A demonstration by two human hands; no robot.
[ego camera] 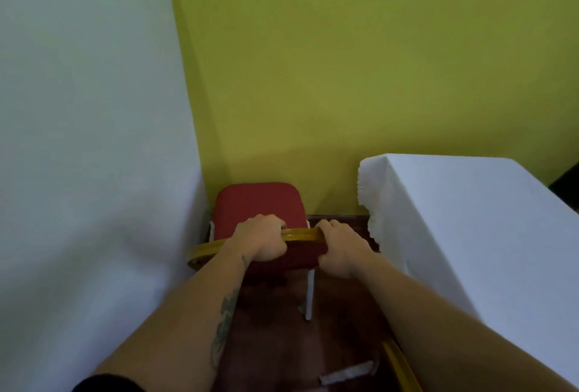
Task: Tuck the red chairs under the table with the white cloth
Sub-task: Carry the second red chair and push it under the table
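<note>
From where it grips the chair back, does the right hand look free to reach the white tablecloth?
Probably yes. The right hand holds the chair by its gold top rail, and the tablecloth hangs just to its right with only bare floor between them.

Light was soft and even, moderately bright, with no hard source in view. The green wall [360,72] showed a faint darker band low down, above the red chair [257,200]. A diffuse grey shadow lay on the white surface [78,141] at left, near the forearm. The white cloth [463,203] was bright but not blown out; no glare anywhere. The floor [341,304] was dim and murky. The whole frame was soft, slightly smeared, fine detail lost on both hands [261,236]. Wide-angle bending showed in the leaning wall corner and the stretched forearms at the lower edge.
</note>
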